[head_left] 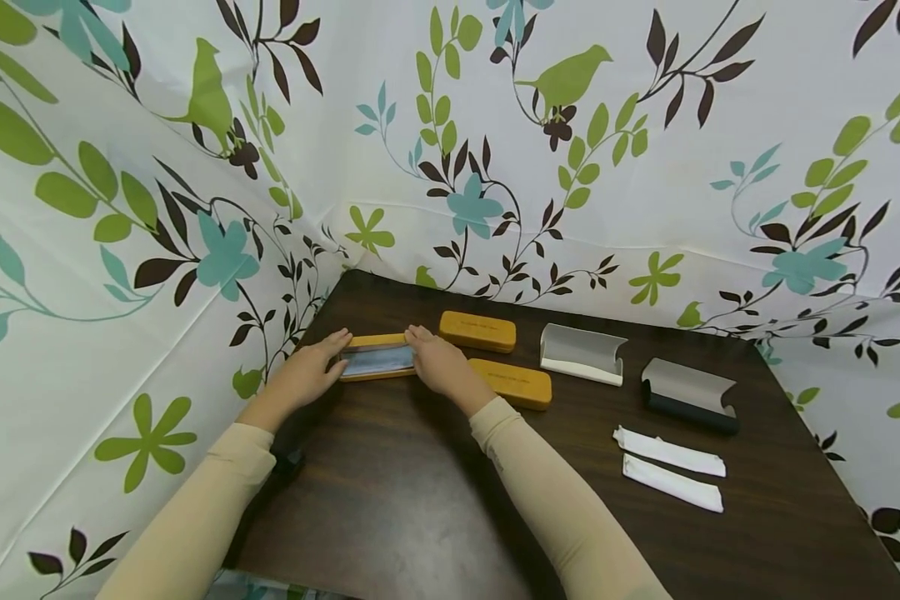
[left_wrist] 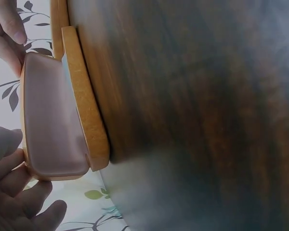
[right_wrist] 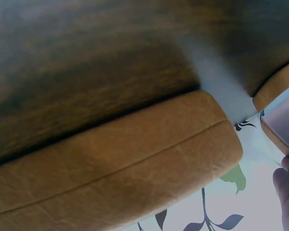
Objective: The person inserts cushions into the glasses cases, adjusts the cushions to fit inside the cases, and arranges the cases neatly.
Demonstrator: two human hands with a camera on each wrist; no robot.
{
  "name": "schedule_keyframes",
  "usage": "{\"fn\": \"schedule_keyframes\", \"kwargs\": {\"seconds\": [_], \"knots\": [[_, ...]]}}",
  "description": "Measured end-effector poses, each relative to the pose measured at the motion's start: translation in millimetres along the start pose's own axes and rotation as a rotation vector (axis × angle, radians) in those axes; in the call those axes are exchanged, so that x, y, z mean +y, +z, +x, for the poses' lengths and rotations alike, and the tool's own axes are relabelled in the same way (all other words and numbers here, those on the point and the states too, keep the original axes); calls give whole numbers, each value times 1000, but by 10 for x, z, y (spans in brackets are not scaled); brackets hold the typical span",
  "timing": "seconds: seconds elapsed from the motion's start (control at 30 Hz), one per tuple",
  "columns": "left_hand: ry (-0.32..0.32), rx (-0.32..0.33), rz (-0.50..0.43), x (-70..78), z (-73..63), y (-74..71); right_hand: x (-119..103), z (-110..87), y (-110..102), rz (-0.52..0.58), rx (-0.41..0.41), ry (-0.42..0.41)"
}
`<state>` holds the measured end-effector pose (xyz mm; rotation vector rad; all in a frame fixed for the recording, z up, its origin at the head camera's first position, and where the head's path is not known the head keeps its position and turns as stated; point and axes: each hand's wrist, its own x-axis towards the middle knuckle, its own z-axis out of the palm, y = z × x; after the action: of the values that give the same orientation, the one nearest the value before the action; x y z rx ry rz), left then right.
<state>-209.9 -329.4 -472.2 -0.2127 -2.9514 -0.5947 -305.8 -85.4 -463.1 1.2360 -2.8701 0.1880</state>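
Note:
At the table's far left lies an opened tan glasses case (head_left: pixel 378 377), its lid raised and a light blue cloth (head_left: pixel 378 360) inside. My left hand (head_left: pixel 307 371) grips its left end, and the left wrist view shows those fingers at the edge of the pale-lined lid (left_wrist: pixel 53 115). My right hand (head_left: pixel 444 367) holds the other end, fingertips at the lid's corner. Beside the right hand are two closed tan glasses cases, a nearer one (head_left: pixel 513 383) and a farther one (head_left: pixel 477 331). The nearer is partly hidden by the right wrist.
To the right stand two open curved holders, one white (head_left: pixel 581 354) and one black-edged (head_left: pixel 690 396). Two folded white strips, an upper one (head_left: pixel 671 452) and a lower one (head_left: pixel 672 483), lie in front of them. Patterned fabric (head_left: pixel 540 167) hangs behind the dark wooden table (head_left: pixel 405 517).

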Motion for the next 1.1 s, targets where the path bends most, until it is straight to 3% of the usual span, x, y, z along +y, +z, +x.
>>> {"fn": "schedule_keyframes", "kwargs": {"seconds": [0.5,0.77,1.1], "knots": [[40,-9,10,23,-148,74,-35,-213,91,-1,44,-31],[-2,-107,87,30,-212,80,-61,-271,163,-58,-14,-56],[-14,-148,25,8,-178,70,-73,-272,161,-38,-51,-36]]}}
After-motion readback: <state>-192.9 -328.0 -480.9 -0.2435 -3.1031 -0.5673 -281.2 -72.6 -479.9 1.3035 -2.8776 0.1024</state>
